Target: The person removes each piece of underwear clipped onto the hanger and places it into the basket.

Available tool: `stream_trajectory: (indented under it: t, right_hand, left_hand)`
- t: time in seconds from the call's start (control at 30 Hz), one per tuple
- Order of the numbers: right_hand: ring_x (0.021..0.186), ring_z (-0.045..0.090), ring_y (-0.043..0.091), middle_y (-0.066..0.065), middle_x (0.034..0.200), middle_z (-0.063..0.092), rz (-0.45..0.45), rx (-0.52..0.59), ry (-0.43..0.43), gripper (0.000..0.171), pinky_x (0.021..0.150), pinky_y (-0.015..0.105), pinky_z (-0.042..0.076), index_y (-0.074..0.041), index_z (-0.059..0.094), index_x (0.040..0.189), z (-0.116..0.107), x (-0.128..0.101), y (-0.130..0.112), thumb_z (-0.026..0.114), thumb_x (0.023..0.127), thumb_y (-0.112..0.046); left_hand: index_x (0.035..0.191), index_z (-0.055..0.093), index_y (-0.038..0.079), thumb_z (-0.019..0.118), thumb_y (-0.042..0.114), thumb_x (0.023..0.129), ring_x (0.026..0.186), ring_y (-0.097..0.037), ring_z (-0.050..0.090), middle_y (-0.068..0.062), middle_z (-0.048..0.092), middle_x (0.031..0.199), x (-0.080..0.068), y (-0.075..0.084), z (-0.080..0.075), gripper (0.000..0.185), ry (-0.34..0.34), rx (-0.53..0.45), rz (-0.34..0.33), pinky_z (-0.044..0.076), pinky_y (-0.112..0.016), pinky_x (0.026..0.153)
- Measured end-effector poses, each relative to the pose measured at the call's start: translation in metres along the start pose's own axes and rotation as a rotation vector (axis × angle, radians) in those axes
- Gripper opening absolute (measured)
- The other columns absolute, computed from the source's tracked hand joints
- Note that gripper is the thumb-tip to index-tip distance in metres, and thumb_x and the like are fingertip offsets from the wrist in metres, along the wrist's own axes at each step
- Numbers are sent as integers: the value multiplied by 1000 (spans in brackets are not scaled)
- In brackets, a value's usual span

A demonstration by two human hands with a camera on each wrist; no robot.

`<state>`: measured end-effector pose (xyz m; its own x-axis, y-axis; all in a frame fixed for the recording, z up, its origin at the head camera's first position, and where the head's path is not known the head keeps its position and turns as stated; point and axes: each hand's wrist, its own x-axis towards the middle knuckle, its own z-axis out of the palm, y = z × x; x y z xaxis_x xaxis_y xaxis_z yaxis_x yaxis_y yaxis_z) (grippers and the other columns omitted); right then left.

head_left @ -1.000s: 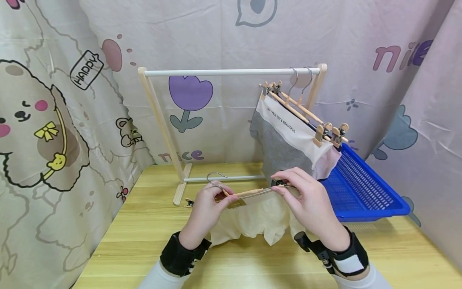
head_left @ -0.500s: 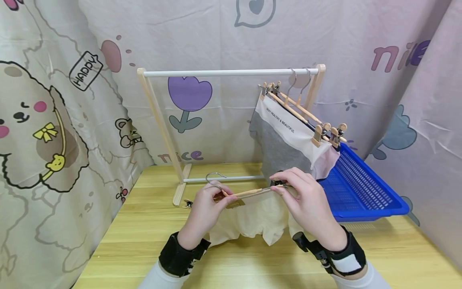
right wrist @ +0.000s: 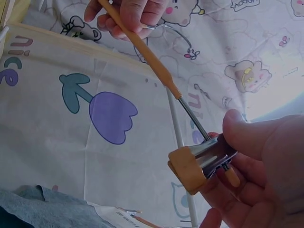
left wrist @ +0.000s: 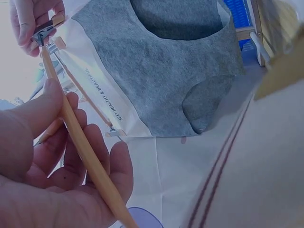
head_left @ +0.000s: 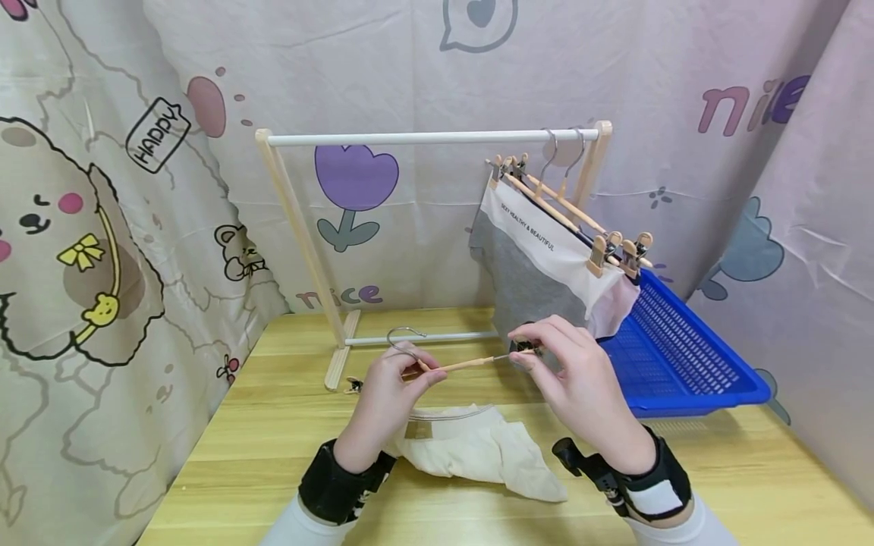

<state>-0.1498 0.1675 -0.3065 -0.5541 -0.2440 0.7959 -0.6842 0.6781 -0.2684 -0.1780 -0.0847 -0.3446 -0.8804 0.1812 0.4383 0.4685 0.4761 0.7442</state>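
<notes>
My left hand [head_left: 408, 371] grips the left part of a wooden clip hanger [head_left: 464, 364], just under its metal hook [head_left: 403, 334]. My right hand [head_left: 531, 349] pinches the hanger's right clip [head_left: 524, 347] between thumb and fingers. In the right wrist view the clip [right wrist: 199, 164] is squeezed in the right hand [right wrist: 247, 166]. In the left wrist view the wooden bar [left wrist: 83, 147] runs through the curled left hand [left wrist: 57, 161]. A cream garment [head_left: 471, 451] lies crumpled on the table below the hanger, free of the clips.
A wooden rack with a white rod [head_left: 437, 139] stands at the back of the yellow table [head_left: 273, 455]. Two hangers with grey, white and pink garments [head_left: 539, 265] hang at its right end. A blue basket [head_left: 683, 356] sits to the right. Printed curtains surround the table.
The cream garment has come off the hanger and dropped onto the table. Both hands stay on the hanger at about the same place.
</notes>
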Motion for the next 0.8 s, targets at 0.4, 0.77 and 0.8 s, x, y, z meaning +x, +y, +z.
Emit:
stream_trajectory:
  t: [0.4, 0.77, 0.8]
  right_hand:
    - [92, 56, 8, -4, 104, 65, 48, 21, -47, 33, 76, 16, 42, -12, 69, 116, -1, 0, -2, 79, 87, 0]
    - [103, 61, 16, 4, 116, 66, 60, -23, -31, 46, 87, 24, 48, -10, 65, 133, 2, 0, -5, 79, 89, -5]
    - [106, 61, 20, 6, 119, 65, 49, -28, -21, 46, 90, 27, 48, -9, 63, 136, 2, -1, -5, 78, 92, -9]
  left_hand:
    - [88, 75, 12, 80, 16, 89, 88, -14, 60, 3, 63, 90, -1, 2, -1, 7, -17, -10, -16, 58, -24, 79]
    - [89, 74, 11, 78, 17, 90, 86, -14, 58, 3, 62, 90, -1, 2, -1, 8, -21, 31, 5, 57, -25, 79]
    - [89, 74, 11, 78, 18, 90, 85, -13, 58, 4, 62, 90, -2, 2, -1, 8, -21, 35, 6, 57, -25, 79]
